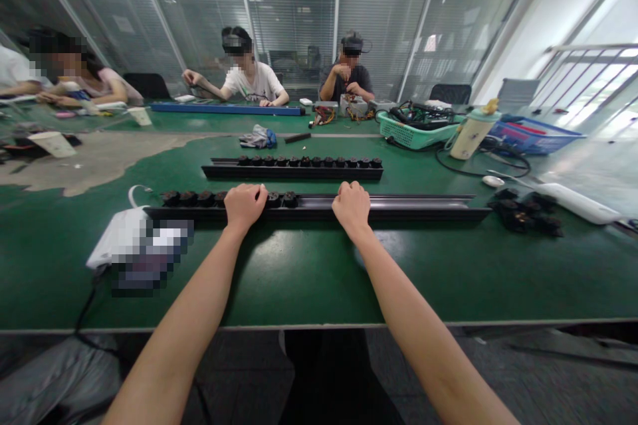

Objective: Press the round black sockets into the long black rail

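A long black channel rail [419,214] lies across the green table, with several round black parts [206,198] seated in its left half; the right half shows a bare shiny inner surface. My left hand [244,204] is closed over the rail among the round parts, its fingers wrapped down on the far side. Right of the middle, my right hand [351,204] grips the same rail with curled fingers. Behind it lies a shorter black rail [294,173] filled with a row of similar parts. A pile of loose black parts [526,211] sits by the rail's right end.
A white box [117,237] and a pixelated object are at the left. Further back are a grey-blue glove [258,137], a green basket [413,133], a cream bottle [472,134] and a blue crate [541,136]. A white power strip [581,203] lies right. Several people sit across the table.
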{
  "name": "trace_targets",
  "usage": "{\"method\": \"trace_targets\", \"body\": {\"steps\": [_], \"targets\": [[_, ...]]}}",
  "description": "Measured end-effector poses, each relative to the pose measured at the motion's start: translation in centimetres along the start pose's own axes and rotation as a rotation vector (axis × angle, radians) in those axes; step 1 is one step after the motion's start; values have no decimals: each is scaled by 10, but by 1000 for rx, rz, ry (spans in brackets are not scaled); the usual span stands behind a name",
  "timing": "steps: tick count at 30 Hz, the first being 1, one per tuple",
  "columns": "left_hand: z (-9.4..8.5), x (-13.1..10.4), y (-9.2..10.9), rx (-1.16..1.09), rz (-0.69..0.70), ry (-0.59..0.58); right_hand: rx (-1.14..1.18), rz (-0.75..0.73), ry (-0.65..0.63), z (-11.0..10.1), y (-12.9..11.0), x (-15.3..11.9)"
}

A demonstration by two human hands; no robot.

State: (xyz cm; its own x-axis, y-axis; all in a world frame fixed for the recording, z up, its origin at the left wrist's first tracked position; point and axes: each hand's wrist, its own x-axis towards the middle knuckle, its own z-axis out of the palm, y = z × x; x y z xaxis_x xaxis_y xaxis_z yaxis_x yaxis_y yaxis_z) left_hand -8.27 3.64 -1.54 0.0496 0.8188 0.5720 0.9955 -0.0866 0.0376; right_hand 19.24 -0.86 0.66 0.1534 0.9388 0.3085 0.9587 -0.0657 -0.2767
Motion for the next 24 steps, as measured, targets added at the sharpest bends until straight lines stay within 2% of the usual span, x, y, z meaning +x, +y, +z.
{"method": "trace_targets", "body": {"steps": [24], "targets": [[-4, -1, 2, -34, -22, -18, 19, 12, 41, 2, 0, 1]]}}
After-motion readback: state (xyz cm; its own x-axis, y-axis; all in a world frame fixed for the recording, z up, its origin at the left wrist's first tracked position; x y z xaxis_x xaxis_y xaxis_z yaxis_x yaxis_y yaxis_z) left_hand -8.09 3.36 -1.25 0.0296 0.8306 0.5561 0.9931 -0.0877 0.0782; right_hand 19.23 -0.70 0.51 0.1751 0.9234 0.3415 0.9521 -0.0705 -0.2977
